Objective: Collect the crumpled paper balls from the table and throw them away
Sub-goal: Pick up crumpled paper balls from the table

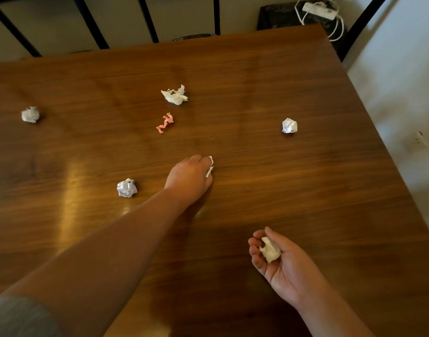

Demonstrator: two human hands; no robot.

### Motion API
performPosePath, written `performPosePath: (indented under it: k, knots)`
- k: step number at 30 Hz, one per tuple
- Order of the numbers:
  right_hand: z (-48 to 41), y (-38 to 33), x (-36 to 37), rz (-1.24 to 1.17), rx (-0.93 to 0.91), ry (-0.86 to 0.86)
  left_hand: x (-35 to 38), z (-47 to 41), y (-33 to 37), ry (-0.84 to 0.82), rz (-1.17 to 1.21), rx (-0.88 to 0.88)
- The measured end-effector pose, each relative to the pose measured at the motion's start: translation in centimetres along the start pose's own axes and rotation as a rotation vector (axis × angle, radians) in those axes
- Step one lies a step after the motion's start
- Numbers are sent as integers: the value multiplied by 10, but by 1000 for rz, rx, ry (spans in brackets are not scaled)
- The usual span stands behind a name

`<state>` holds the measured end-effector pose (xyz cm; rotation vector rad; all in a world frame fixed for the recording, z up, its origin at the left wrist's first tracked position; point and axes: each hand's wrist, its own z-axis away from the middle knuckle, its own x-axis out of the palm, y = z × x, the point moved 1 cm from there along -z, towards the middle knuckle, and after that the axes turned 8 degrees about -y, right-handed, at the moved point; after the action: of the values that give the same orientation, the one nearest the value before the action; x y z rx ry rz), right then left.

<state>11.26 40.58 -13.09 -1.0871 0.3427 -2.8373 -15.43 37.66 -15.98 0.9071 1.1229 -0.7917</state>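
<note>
My left hand (190, 177) reaches over the middle of the wooden table (306, 181), fingers curled round a white paper ball (210, 166) that shows only as a sliver. My right hand (279, 259) lies palm up near the front, its fingers curled round another white paper ball (270, 249). Loose on the table lie a white ball (127, 188) left of my left hand, one at the far left (30, 114), one at the right (289, 125), a ragged white wad (175, 95) farther back, and a small pink crumpled scrap (165, 122).
Black metal bars (148, 19) run behind the table's far edge. A white power strip with cables (320, 10) lies on the floor at the back right. The table's right edge drops to a pale floor (403, 105).
</note>
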Motion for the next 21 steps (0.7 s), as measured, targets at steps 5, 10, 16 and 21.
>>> performPosePath:
  k: [5, 10, 16, 21]
  knots:
    - [10, 16, 2, -9, -13, 10, -9, 33, 8, -202, 170, -141]
    - [29, 44, 8, 21, -13, 71, -27, 107, 16, -351, 728, -380]
    - [59, 105, 18, 97, 32, 85, -23, 249, 24, -332, 1756, -674]
    - [89, 167, 36, 195, 104, 102, -16, 364, 14, -299, 2158, -614]
